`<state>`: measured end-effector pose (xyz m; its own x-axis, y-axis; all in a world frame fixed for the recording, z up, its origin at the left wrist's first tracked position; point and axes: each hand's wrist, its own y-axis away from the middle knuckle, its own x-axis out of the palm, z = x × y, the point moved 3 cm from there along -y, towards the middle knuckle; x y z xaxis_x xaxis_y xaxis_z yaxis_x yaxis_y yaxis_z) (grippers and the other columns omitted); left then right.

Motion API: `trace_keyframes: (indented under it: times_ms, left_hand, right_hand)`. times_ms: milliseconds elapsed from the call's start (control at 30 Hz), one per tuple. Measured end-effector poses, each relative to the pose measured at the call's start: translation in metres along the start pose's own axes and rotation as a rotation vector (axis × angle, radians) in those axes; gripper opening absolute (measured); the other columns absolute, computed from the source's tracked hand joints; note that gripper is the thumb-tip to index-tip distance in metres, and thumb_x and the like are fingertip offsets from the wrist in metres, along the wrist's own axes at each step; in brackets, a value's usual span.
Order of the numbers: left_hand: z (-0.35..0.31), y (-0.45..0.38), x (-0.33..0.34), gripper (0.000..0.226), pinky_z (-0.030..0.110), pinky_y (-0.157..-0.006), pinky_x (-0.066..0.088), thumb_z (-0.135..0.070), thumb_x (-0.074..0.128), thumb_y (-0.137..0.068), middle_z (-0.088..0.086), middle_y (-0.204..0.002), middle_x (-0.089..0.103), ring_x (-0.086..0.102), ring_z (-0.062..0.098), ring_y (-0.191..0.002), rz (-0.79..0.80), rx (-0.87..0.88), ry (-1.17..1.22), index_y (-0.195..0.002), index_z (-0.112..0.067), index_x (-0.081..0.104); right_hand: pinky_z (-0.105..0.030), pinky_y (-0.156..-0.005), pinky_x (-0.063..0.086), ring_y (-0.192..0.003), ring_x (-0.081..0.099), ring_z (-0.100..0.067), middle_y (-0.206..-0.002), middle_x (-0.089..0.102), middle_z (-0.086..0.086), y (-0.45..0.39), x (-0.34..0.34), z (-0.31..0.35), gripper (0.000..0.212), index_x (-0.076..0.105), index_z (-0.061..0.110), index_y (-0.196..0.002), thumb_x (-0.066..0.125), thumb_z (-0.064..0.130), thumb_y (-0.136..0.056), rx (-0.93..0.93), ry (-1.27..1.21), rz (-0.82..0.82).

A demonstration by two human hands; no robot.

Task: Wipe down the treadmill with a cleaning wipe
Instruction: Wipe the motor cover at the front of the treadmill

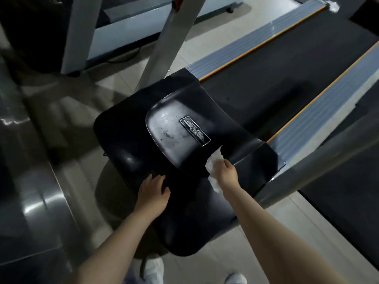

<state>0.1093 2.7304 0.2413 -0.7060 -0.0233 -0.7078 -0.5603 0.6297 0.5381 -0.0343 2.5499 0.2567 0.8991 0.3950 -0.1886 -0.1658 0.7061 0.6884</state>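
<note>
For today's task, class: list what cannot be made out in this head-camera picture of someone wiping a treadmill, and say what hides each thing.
- Cleaning wipe: the part under the right hand is hidden by the fingers.
- Badge on the black motor cover: too small and blurred to read.
- Treadmill belt: its far end is cut off by the frame edge.
- Left hand: its palm, resting on the cover, faces away.

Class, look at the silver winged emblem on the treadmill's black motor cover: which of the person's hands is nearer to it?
The right hand, gripping the white wipe, sits just below the emblem. The left hand rests flat on the cover's near edge, farther away and lower left.
</note>
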Motion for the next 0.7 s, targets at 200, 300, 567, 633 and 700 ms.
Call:
trace_keyframes:
  times_ms: [200,300,567,633,700]
  left_hand:
    - [0.049,-0.052,0.068,0.057,0.036,-0.123,0.010,-0.038,0.040,-0.103,-0.002,-0.164,0.013,0.002,0.018,-0.152,-0.039,-0.063,0.059,-0.155,-0.022,0.023]
    - [0.074,-0.073,0.093,0.058,0.034,-0.122,0.011,-0.037,0.042,-0.103,-0.005,-0.165,0.009,0.006,0.017,-0.151,-0.091,-0.023,0.090,-0.156,-0.025,0.022]
    - [0.108,-0.084,0.134,0.073,0.019,-0.115,0.002,-0.062,0.000,-0.086,-0.019,-0.160,-0.013,-0.017,0.003,-0.146,-0.364,0.153,-0.139,-0.155,-0.039,0.002]
    - [0.104,-0.086,0.135,0.070,0.020,-0.116,0.003,-0.064,0.003,-0.088,-0.020,-0.160,-0.013,-0.016,0.004,-0.147,-0.421,0.163,-0.114,-0.154,-0.040,0.002]
    - [0.107,-0.087,0.136,0.064,0.024,-0.118,0.005,-0.064,0.016,-0.094,-0.023,-0.159,-0.010,-0.013,0.002,-0.148,-0.425,0.158,-0.011,-0.153,-0.042,0.008]
  right_hand:
    - [-0.032,-0.079,0.043,-0.098,0.062,-0.026,-0.089,0.066,0.002,-0.086,0.031,-0.012,0.038,0.062,0.018,-0.108,0.034,0.042,-0.099,-0.454,0.475,-0.008]
    - [-0.026,-0.100,0.036,-0.124,0.052,-0.027,-0.122,0.065,-0.001,-0.131,0.070,-0.037,0.034,0.066,0.023,-0.121,0.044,0.038,-0.100,-0.711,0.877,0.204]
    - [-0.035,-0.122,0.007,-0.149,0.013,-0.023,-0.162,0.018,0.000,-0.168,0.184,-0.058,0.050,0.029,0.024,-0.153,0.038,0.027,-0.104,-1.126,1.179,0.627]
    - [-0.032,-0.121,-0.002,-0.151,0.003,-0.021,-0.164,0.008,-0.001,-0.197,0.181,-0.049,0.053,0.019,0.018,-0.156,0.030,0.029,-0.106,-1.126,1.314,0.453]
    - [-0.033,-0.121,-0.005,-0.151,-0.002,-0.020,-0.164,0.001,-0.003,-0.229,0.152,-0.036,0.053,0.012,0.011,-0.156,0.021,0.029,-0.107,-1.050,1.464,0.284]
